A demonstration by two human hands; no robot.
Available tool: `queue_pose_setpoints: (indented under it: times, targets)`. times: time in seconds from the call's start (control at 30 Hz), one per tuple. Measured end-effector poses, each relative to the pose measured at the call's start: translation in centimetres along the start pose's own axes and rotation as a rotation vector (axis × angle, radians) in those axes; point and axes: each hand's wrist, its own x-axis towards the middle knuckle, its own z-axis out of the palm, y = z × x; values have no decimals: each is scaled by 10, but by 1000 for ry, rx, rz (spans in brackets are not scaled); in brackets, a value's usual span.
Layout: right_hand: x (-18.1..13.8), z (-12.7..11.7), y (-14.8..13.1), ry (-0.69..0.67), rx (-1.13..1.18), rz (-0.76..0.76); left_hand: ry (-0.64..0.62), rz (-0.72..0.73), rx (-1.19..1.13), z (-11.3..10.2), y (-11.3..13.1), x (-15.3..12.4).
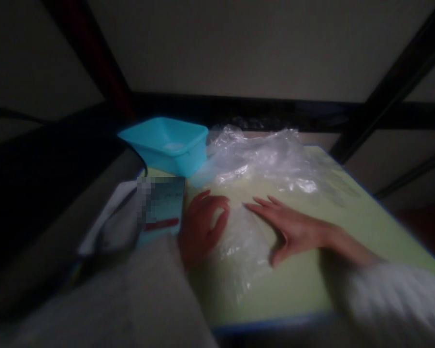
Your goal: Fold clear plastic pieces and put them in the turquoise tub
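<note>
A small clear plastic bag lies on the yellow-green tabletop between my two hands. My left hand rests at its left side, fingers bent and a gap showing between thumb and fingertips; nothing is visible in it. On the other side my right hand has its fingers stretched and its thumb spread wide, touching or just over the bag's right edge. Behind both hands spreads a larger pile of crumpled clear plastic.
A turquoise plastic basin stands at the back left, with something pale inside. Left of my left hand lies a teal-covered book or box with a red stripe, beside white paper and a dark cable. Dark bars frame the wall behind.
</note>
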Motion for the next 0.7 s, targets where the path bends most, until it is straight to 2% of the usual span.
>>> queue_pose_setpoints:
  times: [0.3,0.53,0.7]
  targets:
    - [-27,-4,0,30,-29,118,-69,-84,-10,-2,-1,1]
    - [-49,-9,-1,56,-71,177,-104,-72,-12,1,-5,1]
    - [-48,-10,-4,128,-110,66,-250,-111,-29,3,-7,-4]
